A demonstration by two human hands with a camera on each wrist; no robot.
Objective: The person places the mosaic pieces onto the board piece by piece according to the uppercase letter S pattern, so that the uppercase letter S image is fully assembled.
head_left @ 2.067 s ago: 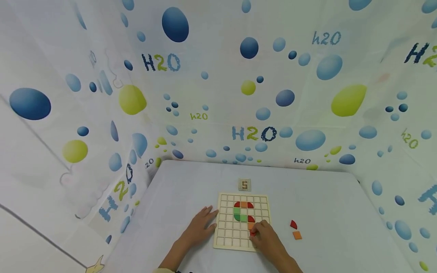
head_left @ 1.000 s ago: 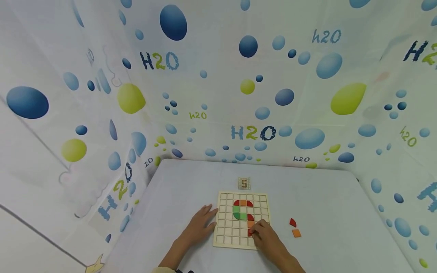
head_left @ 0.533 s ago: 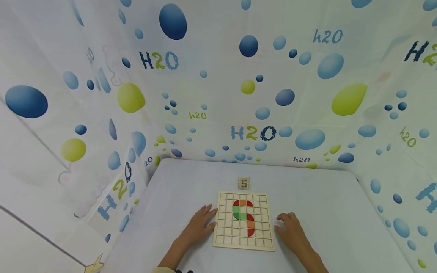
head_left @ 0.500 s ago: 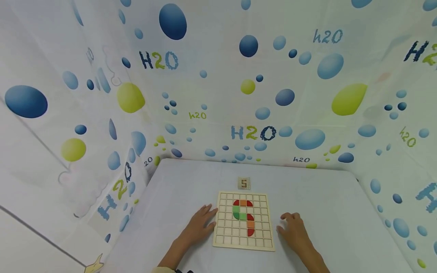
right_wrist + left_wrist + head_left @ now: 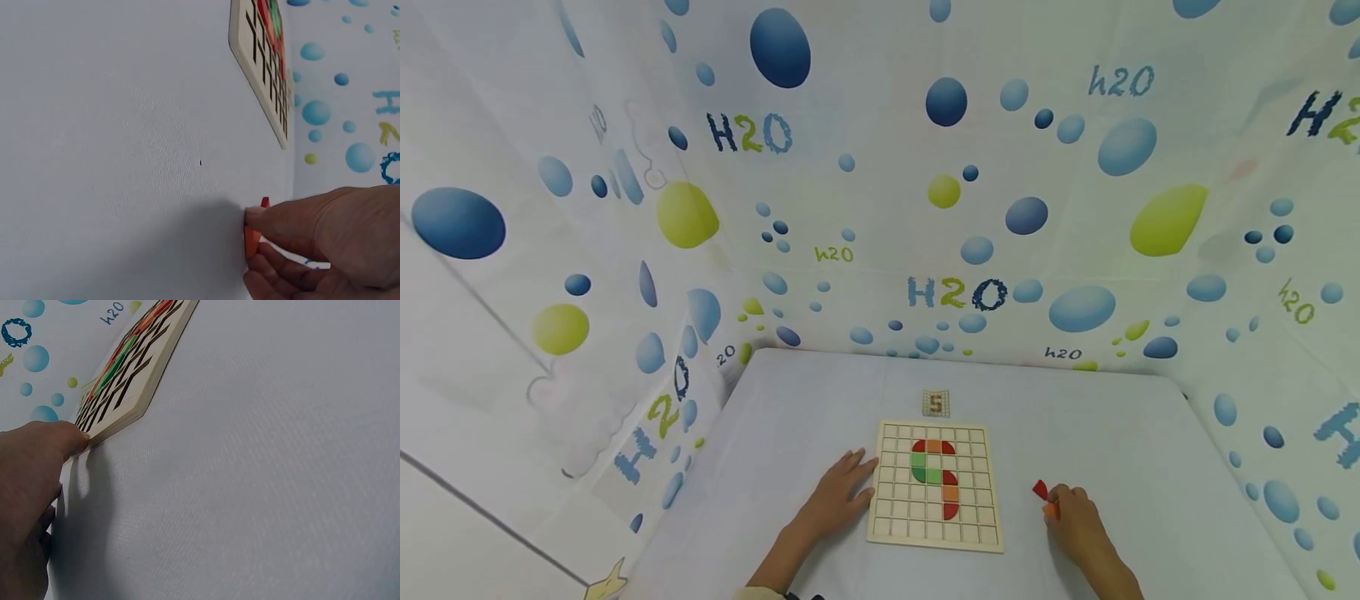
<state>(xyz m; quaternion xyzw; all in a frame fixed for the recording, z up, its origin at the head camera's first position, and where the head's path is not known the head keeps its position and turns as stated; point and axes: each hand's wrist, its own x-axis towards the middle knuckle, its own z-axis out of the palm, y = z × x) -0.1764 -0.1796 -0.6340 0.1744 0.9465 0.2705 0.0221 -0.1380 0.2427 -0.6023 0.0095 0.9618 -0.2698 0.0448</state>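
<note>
In the head view a pale wooden grid board [image 5: 895,527] lies on the table, with red, orange and green pieces [image 5: 934,476] set in its cells in a curved shape. My left hand [image 5: 835,498] rests at the board's left edge, fingers extended; its thumb [image 5: 74,439] touches the board's edge in the left wrist view. To the right of the board, my right hand [image 5: 1078,527] pinches an orange square tile [image 5: 1050,511] between thumb and fingers. The right wrist view shows this orange tile [image 5: 251,242] tilted up, partly hidden. Beside it lies a red quarter-round piece [image 5: 1040,490].
Behind the board lies a small card [image 5: 936,403] with a gridded figure like a 5 on it. A white cloth covers the table [image 5: 820,400]. Curtains [image 5: 880,208] with bubbles and H2O lettering hang at the back and sides.
My right hand has let go of a red piece, now in a cell below the orange one, and moved right to pinch the loose orange tile. My left hand has stayed put.
</note>
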